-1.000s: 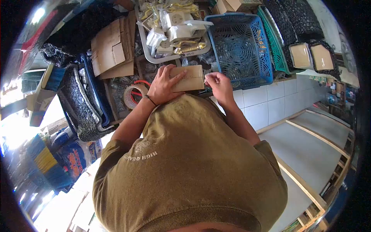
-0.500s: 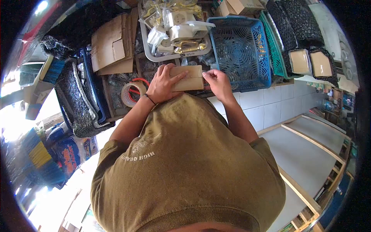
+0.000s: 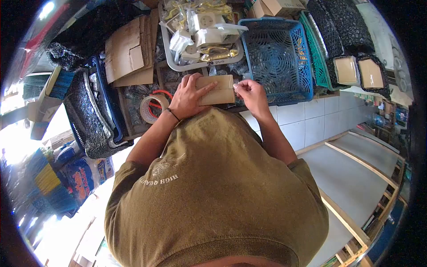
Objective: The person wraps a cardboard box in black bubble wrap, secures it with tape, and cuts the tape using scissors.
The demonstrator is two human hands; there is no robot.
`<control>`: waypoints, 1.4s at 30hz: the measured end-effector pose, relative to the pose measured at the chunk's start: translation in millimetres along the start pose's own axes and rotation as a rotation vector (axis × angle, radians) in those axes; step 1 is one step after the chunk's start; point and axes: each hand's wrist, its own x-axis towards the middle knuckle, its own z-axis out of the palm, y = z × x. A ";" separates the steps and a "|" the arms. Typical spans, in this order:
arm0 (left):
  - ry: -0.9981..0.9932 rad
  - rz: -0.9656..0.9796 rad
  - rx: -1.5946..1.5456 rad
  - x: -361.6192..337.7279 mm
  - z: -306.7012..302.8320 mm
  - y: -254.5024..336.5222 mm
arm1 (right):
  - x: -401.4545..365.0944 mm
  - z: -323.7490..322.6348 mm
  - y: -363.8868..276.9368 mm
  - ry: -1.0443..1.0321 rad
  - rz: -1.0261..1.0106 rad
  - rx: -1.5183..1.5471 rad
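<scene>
Seen from my remote post, the carton (image 3: pixel 222 96) lies at upper centre of the frame, between the two hands and below the pale tray (image 3: pixel 179 68). Left hand (image 3: pixel 188 96): unclenched, fingers spread, laid over the carton's left part and touching its top; dark wristband (image 3: pixel 173 115) at the wrist. Right hand (image 3: pixel 251 95): thumb and forefinger pinched at the carton's right end, other fingers curled; I can't make out what, if anything, sits between the tips.

Tray holds white sockets (image 3: pixel 206 20) in clear plastic and gold-coloured pieces (image 3: pixel 220 54). Just right of it, blue basket (image 3: pixel 305 66), with a green basket (image 3: pixel 318 66) alongside. Tape roll (image 3: pixel 146 108), tan, left of the left wrist, a red curved part showing in and beside it. Flattened cardboard (image 3: pixel 121 55) stacked at upper left. Brush (image 3: pixel 62 83) with blue bristles near the left edge. White tiles (image 3: pixel 314 129) right of centre.
</scene>
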 end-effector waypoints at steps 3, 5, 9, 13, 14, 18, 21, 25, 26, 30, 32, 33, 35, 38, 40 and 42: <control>0.001 0.010 0.002 0.3 -1.8 0.5 | -1.8 -1.2 -9.6 -0.010 0.080 0.039; 0.011 0.024 0.012 1.0 -2.7 1.3 | -2.8 -1.8 -14.0 -0.026 0.104 0.082; 0.023 0.030 0.008 0.6 1.0 -1.9 | -1.1 -1.9 -13.3 -0.030 0.106 0.064; 0.010 0.023 0.005 1.2 0.2 -1.4 | -4.2 1.5 -17.4 0.013 0.094 0.008; 0.009 0.022 0.007 1.2 0.1 -1.3 | -4.9 2.9 -18.0 0.044 0.084 -0.004; 0.011 0.018 0.006 1.0 2.2 -1.9 | -5.6 7.7 -14.1 0.109 0.029 -0.082; -0.004 0.006 0.008 1.0 2.4 -2.2 | -8.1 10.0 -17.7 0.165 0.019 -0.115; -0.006 0.007 0.002 0.5 2.5 -2.4 | -8.5 11.8 -12.0 0.194 0.012 -0.091; -0.010 0.002 0.005 0.7 2.3 -2.2 | -8.3 12.1 -10.7 0.197 -0.003 -0.099; -0.004 0.012 0.007 0.9 3.8 -3.4 | -8.5 13.5 -7.2 0.203 -0.039 -0.122; 0.006 0.008 0.010 0.6 4.0 -2.8 | -8.4 14.0 -5.9 0.210 -0.039 -0.141; 0.007 0.007 0.010 0.4 3.5 -2.7 | -8.8 14.1 -6.7 0.209 -0.040 -0.141; 0.000 0.007 0.008 0.5 2.3 -2.5 | -10.0 14.3 -8.5 0.205 -0.020 -0.103; 0.005 0.012 -0.011 0.9 2.0 -2.0 | -9.4 14.4 -6.7 0.209 -0.038 -0.127; 0.001 0.010 -0.003 1.1 1.6 -1.8 | -10.1 14.0 -9.4 0.208 -0.036 -0.132; -0.002 0.007 0.004 1.3 1.9 -1.9 | -10.7 13.8 -11.6 0.207 -0.035 -0.137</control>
